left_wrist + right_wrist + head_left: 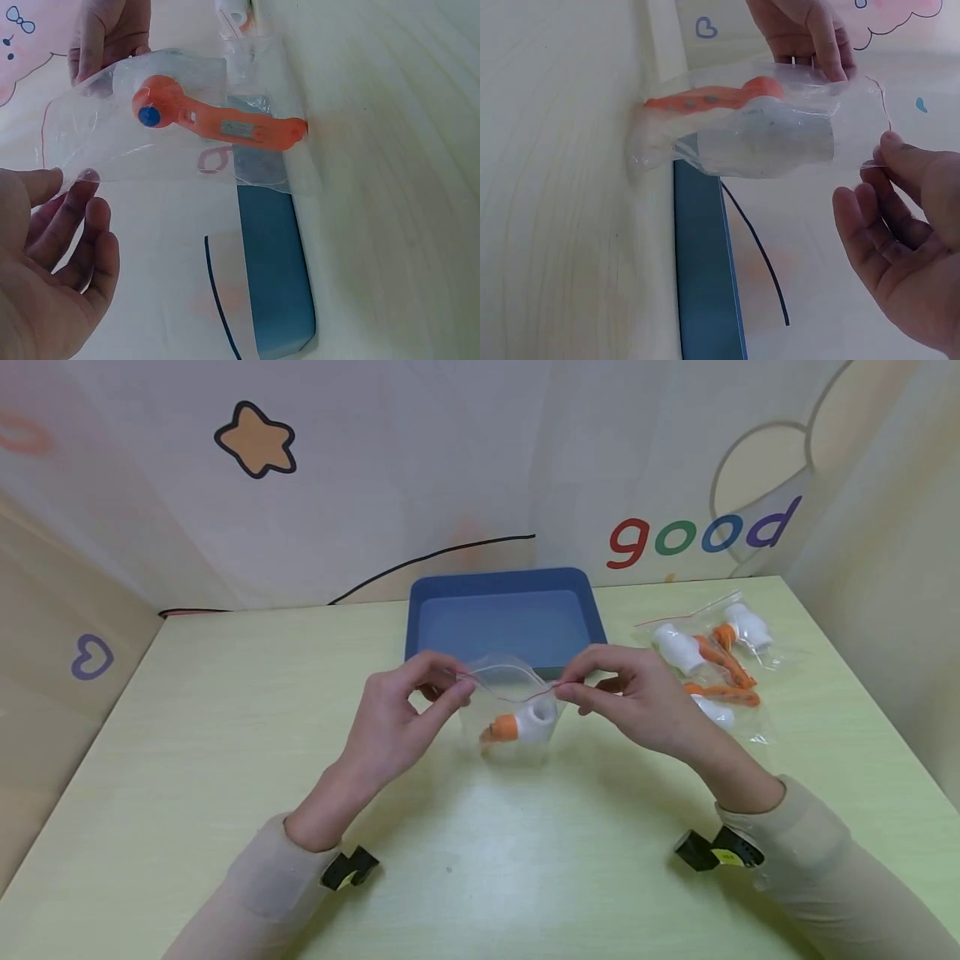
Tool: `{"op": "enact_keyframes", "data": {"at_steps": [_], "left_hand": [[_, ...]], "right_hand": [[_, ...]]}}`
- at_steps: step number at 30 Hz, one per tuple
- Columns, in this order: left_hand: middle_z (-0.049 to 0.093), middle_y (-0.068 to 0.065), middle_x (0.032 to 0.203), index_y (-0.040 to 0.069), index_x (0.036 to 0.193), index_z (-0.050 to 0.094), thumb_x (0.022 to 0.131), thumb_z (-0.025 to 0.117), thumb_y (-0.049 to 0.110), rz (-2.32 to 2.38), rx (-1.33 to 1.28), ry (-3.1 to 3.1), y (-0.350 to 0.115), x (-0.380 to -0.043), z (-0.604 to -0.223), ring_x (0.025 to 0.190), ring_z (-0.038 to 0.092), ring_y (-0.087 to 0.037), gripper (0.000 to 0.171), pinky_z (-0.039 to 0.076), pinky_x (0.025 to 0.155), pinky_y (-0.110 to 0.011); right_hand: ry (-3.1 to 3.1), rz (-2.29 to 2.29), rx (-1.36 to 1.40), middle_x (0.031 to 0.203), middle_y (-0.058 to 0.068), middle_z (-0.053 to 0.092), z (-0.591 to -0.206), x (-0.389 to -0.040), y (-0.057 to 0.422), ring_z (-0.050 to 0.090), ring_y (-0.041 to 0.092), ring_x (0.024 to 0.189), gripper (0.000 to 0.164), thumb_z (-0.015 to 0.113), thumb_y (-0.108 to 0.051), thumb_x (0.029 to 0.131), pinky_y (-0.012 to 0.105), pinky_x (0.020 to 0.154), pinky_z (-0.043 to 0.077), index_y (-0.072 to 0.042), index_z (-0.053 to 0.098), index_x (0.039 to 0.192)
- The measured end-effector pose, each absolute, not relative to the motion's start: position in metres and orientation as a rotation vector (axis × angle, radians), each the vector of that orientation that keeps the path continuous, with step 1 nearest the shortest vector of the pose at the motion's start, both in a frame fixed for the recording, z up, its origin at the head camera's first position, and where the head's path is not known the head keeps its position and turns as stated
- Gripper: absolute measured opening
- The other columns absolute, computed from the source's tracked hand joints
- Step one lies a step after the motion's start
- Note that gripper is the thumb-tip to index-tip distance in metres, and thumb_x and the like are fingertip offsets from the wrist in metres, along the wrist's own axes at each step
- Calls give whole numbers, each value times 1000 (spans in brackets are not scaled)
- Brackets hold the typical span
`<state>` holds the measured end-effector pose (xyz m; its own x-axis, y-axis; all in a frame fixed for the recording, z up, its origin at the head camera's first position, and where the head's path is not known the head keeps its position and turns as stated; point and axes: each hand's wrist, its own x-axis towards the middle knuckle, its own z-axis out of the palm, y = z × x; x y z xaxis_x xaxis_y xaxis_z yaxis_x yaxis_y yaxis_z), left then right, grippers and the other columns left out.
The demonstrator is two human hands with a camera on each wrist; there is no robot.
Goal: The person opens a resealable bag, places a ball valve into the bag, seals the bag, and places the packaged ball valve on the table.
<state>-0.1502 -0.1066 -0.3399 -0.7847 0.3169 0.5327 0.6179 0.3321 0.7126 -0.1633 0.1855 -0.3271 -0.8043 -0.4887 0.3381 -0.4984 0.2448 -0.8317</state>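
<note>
A clear zip bag [517,681] with a red line along its mouth hangs upright over the table between both hands. Its mouth gapes slightly. Thumb and fingers of the left hand [397,718] pinch one top corner; the right hand [637,702] pinches the opposite one. Inside the bag lie a white hollow, rounded piece [799,139] and an orange piece [232,129]. In the left wrist view, the orange piece looks like a long handle with a round head and a blue dot. The bag's lower end comes close over the table in both wrist views.
Behind the bag, a blue tray [502,618] stands at the table's back edge. Several white pieces [678,649] and orange pieces [723,662] in clear bags lie at the back right. A printed curtain [450,460] rises behind the table [225,735].
</note>
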Motion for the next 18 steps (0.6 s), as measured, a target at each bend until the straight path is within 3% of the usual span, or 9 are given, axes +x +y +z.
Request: {"op": "enact_keyframes", "data": {"at_steps": [7,18], "left_hand": [[71,4,86,5,100,75,93,76,5,-1389,-818,-2257,-110,-151,-338,75,63,-10,7,54,70,-29],[71,5,82,8,93,77,90,78,2,-1399,-816,-2224,-112,-151,-338,72,62,-11,7,52,67,-29]], "right_hand": [[-2485,1530,924,88,4,71,-326,-164,185,63,18,70,8,76,0,92,27,63,58,-7,77,94],[-2444,1485,892,84,8,69,-329,-166,184,62,18,65,6,73,3,93,24,61,55,-3,75,93]]}}
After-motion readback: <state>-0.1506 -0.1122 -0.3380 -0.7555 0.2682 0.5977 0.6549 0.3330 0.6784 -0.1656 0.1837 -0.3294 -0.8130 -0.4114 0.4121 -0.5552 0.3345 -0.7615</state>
